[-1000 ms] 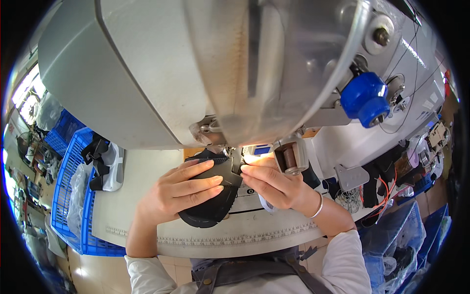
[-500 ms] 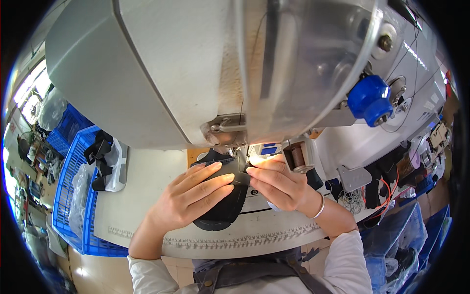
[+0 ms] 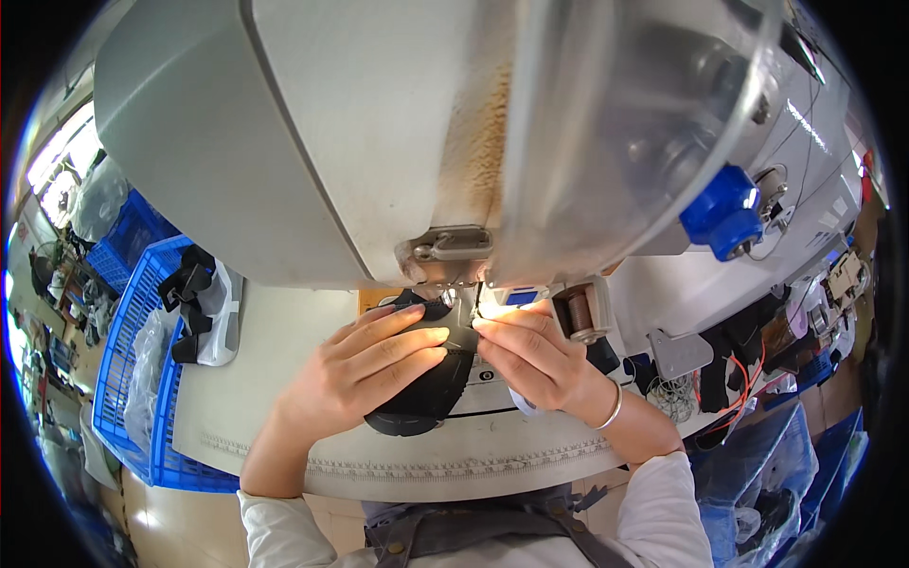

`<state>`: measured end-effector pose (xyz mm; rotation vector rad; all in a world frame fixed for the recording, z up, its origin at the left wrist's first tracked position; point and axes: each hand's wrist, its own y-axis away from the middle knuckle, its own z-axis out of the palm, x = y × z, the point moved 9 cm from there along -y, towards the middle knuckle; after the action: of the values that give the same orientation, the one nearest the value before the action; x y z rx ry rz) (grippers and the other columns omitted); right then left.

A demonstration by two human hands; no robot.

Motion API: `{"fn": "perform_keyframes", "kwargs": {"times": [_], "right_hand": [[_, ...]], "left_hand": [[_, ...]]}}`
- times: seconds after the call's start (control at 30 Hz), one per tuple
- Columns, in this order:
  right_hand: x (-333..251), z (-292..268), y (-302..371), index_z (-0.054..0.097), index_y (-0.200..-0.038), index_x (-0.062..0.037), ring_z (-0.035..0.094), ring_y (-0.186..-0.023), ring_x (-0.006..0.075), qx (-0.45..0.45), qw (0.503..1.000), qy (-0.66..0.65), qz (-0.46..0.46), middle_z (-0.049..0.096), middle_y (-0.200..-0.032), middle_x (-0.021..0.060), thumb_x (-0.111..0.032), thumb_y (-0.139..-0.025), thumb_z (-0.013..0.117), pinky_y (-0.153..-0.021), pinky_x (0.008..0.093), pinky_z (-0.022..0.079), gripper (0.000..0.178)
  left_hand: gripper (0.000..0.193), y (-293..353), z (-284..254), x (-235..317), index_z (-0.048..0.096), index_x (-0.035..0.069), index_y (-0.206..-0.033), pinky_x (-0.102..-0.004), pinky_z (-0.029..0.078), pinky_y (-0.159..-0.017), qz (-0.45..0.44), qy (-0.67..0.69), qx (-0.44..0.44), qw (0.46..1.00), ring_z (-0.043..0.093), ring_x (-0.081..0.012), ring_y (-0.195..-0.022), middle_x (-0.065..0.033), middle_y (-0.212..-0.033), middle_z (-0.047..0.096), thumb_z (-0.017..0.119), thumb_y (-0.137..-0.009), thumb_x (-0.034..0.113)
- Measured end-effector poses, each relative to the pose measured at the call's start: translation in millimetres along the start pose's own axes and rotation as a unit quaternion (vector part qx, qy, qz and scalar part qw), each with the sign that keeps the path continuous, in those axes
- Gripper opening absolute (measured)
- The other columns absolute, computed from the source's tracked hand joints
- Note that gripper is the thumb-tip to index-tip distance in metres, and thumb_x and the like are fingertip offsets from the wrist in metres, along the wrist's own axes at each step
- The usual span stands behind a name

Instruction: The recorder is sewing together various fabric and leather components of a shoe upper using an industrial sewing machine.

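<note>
A black shoe upper (image 3: 409,405) lies on the pale bed of a sewing machine (image 3: 312,142), its far end under the lit needle area. My left hand (image 3: 365,369) lies over the upper's left side, fingers bent around it and fingertips pressing near the needle; its thumb is hidden. Close by on the right, my right hand (image 3: 535,355) pinches the upper's edge, fingers together and thumb out of sight. A metal bracelet (image 3: 614,405) circles my right wrist. The needle tip and stitch line are too small to make out.
A blue plastic crate (image 3: 163,454) with clear plastic inside stands at the left, next to a white piece with black straps (image 3: 222,317). A thread bobbin (image 3: 579,312) sits right of the needle. Tangled thread (image 3: 674,398) and a metal plate (image 3: 682,352) lie farther right.
The view has shifted slightly. Both hands stay on the shoe upper, which has turned a little, its near end swinging left. The fingertips remain close to the needle.
</note>
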<state>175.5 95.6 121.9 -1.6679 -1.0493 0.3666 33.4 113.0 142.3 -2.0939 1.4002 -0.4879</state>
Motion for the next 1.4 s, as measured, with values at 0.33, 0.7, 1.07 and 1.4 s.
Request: {"fn": "perform_keyframes", "kwargs": {"times": [0.33,0.7,1.07,1.4], "right_hand": [[8,1,3,0.066,-0.078,-0.0031,0.061,-0.080,0.0213,-0.023,0.999,-0.023,0.021,0.063,-0.090,0.0056,-0.006,-0.067,0.073,-0.073,0.0355,0.051,0.013],[12,3,8,0.068,-0.089,-0.0097,0.060,-0.081,0.0212,-0.051,0.997,-0.002,0.062,0.058,-0.091,0.0044,-0.010,-0.066,0.074,-0.087,0.0418,0.047,0.024],[13,-2,1,0.067,-0.086,-0.0083,0.061,-0.077,0.0200,-0.047,0.997,-0.009,0.060,0.062,-0.094,0.0046,-0.011,-0.065,0.074,-0.088,0.0409,0.048,0.022],[21,-2,1,0.061,-0.076,-0.0094,0.061,-0.075,0.0211,-0.008,0.998,-0.027,0.060,0.062,-0.091,0.0048,-0.010,-0.062,0.071,-0.088,0.0407,0.049,0.017]], "left_hand": [[0.029,-3,1,1,0.069,0.004,-0.106,-0.0432,0.055,-0.093,-0.012,-0.018,0.014,1.000,0.064,-0.0306,-0.111,-0.0076,-0.114,0.068,0.062,-0.079,0.011],[0.025,8,3,-43,0.068,-0.001,-0.110,-0.0381,0.053,-0.096,-0.190,0.276,0.097,0.937,0.066,-0.0296,-0.111,-0.0147,-0.114,0.069,0.058,-0.087,0.000],[0.039,-1,2,-16,0.068,0.006,-0.112,-0.0432,0.053,-0.095,-0.056,0.104,0.041,0.992,0.062,-0.0354,-0.115,-0.0103,-0.117,0.068,0.072,-0.074,0.010],[0.033,-3,5,0,0.067,0.005,-0.110,-0.0457,0.053,-0.097,-0.052,0.020,0.016,0.998,0.062,-0.0336,-0.115,-0.0100,-0.118,0.065,0.061,-0.078,0.005]]}}
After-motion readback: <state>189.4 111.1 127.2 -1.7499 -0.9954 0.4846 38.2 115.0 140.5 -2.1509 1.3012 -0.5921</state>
